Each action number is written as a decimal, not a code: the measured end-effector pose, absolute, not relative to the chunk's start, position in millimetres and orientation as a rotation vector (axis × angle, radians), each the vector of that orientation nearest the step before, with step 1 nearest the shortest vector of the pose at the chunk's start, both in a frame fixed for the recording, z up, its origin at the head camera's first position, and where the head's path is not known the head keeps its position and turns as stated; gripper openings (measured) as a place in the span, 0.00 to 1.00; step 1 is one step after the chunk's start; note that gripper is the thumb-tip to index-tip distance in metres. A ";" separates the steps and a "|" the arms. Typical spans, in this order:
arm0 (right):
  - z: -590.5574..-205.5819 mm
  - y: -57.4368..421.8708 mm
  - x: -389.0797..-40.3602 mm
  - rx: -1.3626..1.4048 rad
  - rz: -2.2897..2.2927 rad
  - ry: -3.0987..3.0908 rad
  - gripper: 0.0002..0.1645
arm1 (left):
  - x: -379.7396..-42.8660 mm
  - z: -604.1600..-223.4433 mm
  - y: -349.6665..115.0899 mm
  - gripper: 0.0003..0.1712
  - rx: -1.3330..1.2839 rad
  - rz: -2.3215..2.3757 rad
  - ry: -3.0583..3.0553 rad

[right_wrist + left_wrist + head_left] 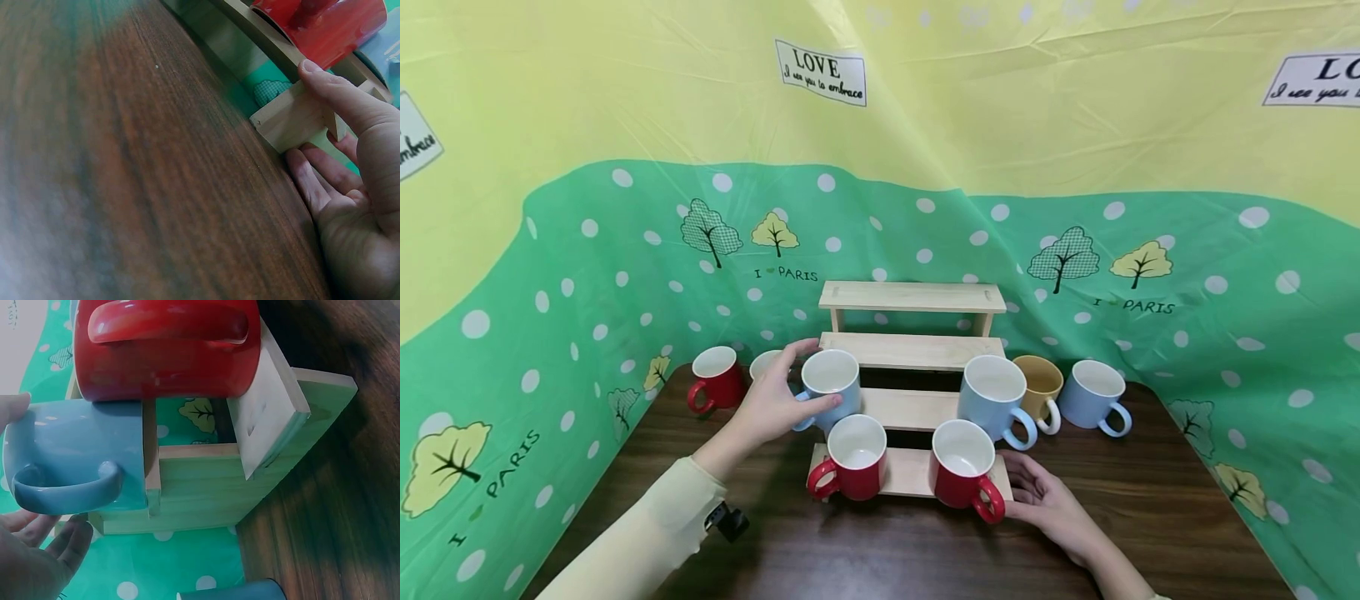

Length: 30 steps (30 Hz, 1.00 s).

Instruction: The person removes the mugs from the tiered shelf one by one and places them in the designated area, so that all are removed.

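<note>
On the dark, wood-grained table (880, 554), a stepped shelf (912, 296) of pale, smooth wood rises in four flat boards, with a thin, creased, printed cloth (925, 225) behind it. The mugs about it are glossy, rounded cylinders with looped handles and white insides.

At the left end of the shelf's second board from below is the light blue mug (850, 385), upright, its handle turned outward to the left; whether the board bears its full weight cannot be told. A matching blue mug (988, 404) stands at that board's right end. Below them, on the shelf's lowest board, stand a left red mug (863, 477) and a right red mug (953, 477). Right of the shelf are a tan mug (1037, 382) and another blue one; left of it, a further red mug (726, 385).

The left hand (778, 396) grips the light blue mug, thumb across its near side and fingers around the back. The right hand (1048, 504) pinches the shelf's lowest right end, thumb on the board's edge, fingers bent beneath against the side panel.
</note>
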State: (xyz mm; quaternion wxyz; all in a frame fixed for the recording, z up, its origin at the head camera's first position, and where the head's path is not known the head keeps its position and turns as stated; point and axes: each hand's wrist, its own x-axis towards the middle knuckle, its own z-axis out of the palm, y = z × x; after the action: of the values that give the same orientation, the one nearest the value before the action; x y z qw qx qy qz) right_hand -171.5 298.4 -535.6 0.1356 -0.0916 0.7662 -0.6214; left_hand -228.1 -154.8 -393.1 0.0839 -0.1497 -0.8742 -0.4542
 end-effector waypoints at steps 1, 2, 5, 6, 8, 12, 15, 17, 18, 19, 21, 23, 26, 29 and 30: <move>-535.2 298.2 -171.5 -0.262 -1.799 2.220 0.48 | -228.2 -392.8 -154.7 0.55 -0.445 -1.359 -2.610; -534.8 297.9 -171.6 -0.259 -1.798 2.220 0.48 | -228.3 -392.7 -154.7 0.55 -0.441 -1.359 -2.614; -533.3 297.1 -171.9 -0.256 -1.798 2.221 0.48 | -228.5 -392.1 -154.7 0.55 -0.428 -1.372 -2.623; -532.9 296.9 -172.1 -0.255 -1.798 2.222 0.48 | -228.6 -392.0 -154.8 0.55 -0.423 -1.377 -2.626; -532.1 296.6 -172.3 -0.252 -1.796 2.224 0.48 | -229.1 -392.3 -154.8 0.54 -0.417 -1.389 -2.633; -531.4 296.6 -172.5 -0.233 -1.792 2.228 0.49 | -230.5 -394.1 -153.8 0.54 -0.415 -1.413 -2.646; -531.6 296.8 -172.7 -0.222 -1.789 2.228 0.49 | -231.3 -395.4 -152.6 0.54 -0.405 -1.414 -2.657; -532.0 296.9 -172.9 -0.219 -1.789 2.226 0.48 | -231.5 -396.0 -151.9 0.53 -0.395 -1.415 -2.662; -532.3 297.0 -173.0 -0.219 -1.789 2.225 0.48 | -231.6 -396.0 -151.5 0.53 -0.388 -1.415 -2.664; -532.5 297.0 -173.1 -0.218 -1.789 2.226 0.48 | -231.7 -395.9 -151.2 0.53 -0.382 -1.419 -2.664; -533.0 297.1 -173.1 -0.218 -1.790 2.226 0.48 | -231.8 -396.5 -151.3 0.53 -0.371 -1.426 -2.667; -533.4 297.2 -172.9 -0.220 -1.790 2.226 0.48 | -231.9 -397.0 -151.4 0.54 -0.363 -1.437 -2.671; -533.9 297.3 -172.5 -0.226 -1.790 2.224 0.49 | -231.8 -398.2 -152.2 0.53 -0.352 -1.451 -2.676; -534.7 297.5 -172.1 -0.237 -1.792 2.222 0.48 | -231.8 -398.3 -151.9 0.53 -0.351 -1.471 -2.669; -534.8 297.6 -172.0 -0.240 -1.793 2.221 0.48 | -232.0 -398.5 -151.8 0.53 -0.351 -1.477 -2.666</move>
State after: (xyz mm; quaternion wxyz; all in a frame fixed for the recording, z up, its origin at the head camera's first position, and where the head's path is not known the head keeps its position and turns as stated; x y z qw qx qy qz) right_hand -172.0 297.6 -534.8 0.1383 -0.0829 0.7679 -0.6199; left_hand -232.0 -151.8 -398.5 0.0369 -0.1143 -0.8683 -0.4812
